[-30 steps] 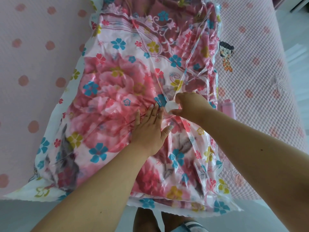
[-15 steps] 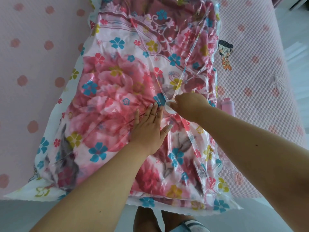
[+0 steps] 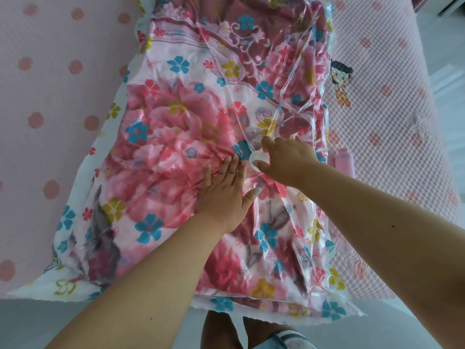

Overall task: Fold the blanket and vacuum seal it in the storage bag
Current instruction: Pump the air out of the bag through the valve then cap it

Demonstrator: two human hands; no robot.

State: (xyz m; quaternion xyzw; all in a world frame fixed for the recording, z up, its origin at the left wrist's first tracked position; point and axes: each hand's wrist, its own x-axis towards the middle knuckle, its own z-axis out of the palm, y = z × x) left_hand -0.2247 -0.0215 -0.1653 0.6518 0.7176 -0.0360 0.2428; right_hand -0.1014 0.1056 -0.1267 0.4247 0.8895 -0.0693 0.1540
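Blanket (image 3: 176,157) already folded and lying inside the clear flowered storage bag (image 3: 304,59), spread flat on the pink bed (image 3: 392,152) and reaching well beyond the fingers on every side. Left hand (image 3: 226,195) pressed flat on the plastic, fingers straight and together, thumb out toward the right, holding nothing, just pinning the bag beside the valve. Right hand (image 3: 284,159) curled over the white round valve cap (image 3: 256,159), thumb and fingertips pinching its rim; cap just past the left fingertips and almost touching them.

Compared with a second ago: almost no travel of either arm, left palm in the same spot, but right hand rotated a little on the cap, knuckles spread further open and more of the white disc showing beneath the fingers. Reads as a twisting motion on the cap, though whether loosening or tightening cannot be told. Bag film still loose, with long slack creases running up and away from the cap, so probably little or no air drawn out yet; that points to opening the valve for suction rather than closing it after.

Pink cylinder (image 3: 343,161) lying on the bed just right of the right wrist, beside the bag's edge, possibly a hand pump, too hidden to be sure. Cartoon figure (image 3: 341,81) printed on the bed cover further up, beyond the fingers.
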